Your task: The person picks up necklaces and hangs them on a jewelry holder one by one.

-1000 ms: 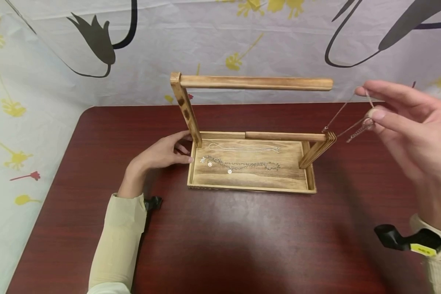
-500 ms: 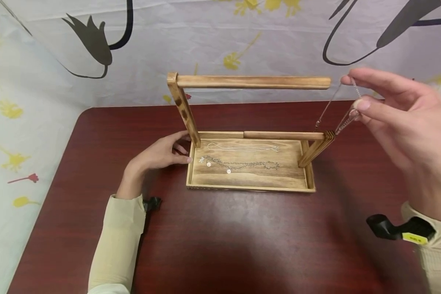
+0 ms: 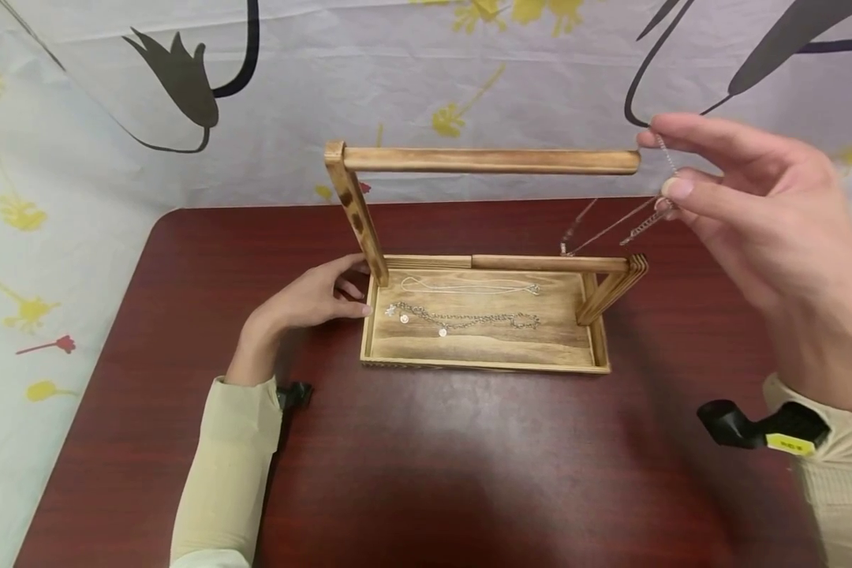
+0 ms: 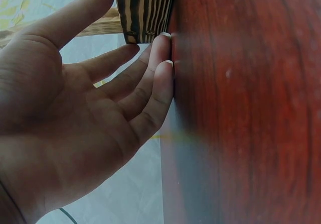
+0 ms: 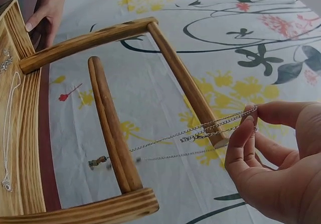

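My right hand (image 3: pixel 760 205) pinches a fine silver necklace (image 3: pixel 644 228), spreading the chain between index finger and thumb beside the upper bar's (image 3: pixel 497 160) free right end. In the right wrist view, strands pass on both sides of that bar, and a small pendant (image 5: pixel 98 161) dangles past the shorter lower bar (image 5: pixel 111 123). Both bars belong to a wooden jewelry stand with a tray base (image 3: pixel 483 351). My left hand (image 3: pixel 308 296) touches the tray's left end; in the left wrist view its thumb lies against the striped end (image 4: pixel 145 13), its other fingers fairly straight.
On the tray floor lie a thin silver necklace (image 3: pixel 468 287) and a thicker chain (image 3: pixel 461 318) with small charms. The stand sits on a dark red table (image 3: pixel 468 457). Behind it hangs a white cloth (image 3: pixel 326 71) printed with flowers.
My right hand has moved left and slightly up, bringing the necklace to the upper bar's free end. The pendant has swung left behind the lower bar. My left hand stays at the tray.
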{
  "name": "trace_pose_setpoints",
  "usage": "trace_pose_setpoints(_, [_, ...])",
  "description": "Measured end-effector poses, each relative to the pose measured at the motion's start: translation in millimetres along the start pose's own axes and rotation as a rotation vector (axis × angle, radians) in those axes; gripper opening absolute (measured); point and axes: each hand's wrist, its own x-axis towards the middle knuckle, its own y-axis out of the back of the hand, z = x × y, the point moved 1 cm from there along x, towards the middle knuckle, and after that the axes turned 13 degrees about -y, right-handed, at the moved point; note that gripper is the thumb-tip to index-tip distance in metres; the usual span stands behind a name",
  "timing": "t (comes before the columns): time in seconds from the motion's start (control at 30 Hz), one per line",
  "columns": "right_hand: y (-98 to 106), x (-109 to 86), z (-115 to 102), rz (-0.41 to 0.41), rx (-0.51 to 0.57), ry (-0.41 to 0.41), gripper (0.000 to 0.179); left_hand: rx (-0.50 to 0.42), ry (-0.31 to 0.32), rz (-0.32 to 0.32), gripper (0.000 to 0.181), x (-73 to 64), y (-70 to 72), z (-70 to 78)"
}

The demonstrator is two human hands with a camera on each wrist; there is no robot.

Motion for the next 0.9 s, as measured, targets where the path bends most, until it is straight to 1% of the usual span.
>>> trace_pose_setpoints(0.17, [-6,3.1,-1,-0.004,-0.048,-0.011,0.051,0.002,0.003,0.003,0.082,0.6,0.3,-2.0])
trace_pose_setpoints(0.27, [-8,5.1,-1,-0.012,-0.037,-0.013,0.051,-0.005,-0.005,0.005,0.082,0.9,0.4,-2.6])
trace_pose_setpoints(0.5, [-11,9.5,0,-0.025,0.025,-0.022,0.051,-0.016,-0.018,0.006,0.081,0.9,0.4,-3.3])
trace_pose_setpoints(0.7, [-20,12.6,2,-0.051,-0.033,-0.012,0.048,-0.01,-0.027,0.005,0.081,1.2,-0.1,-3.4])
trace_pose_setpoints(0.9, [-26,13.4,4,-0.062,-0.047,-0.017,0.047,-0.007,-0.025,0.008,0.081,1.3,0.0,-3.9])
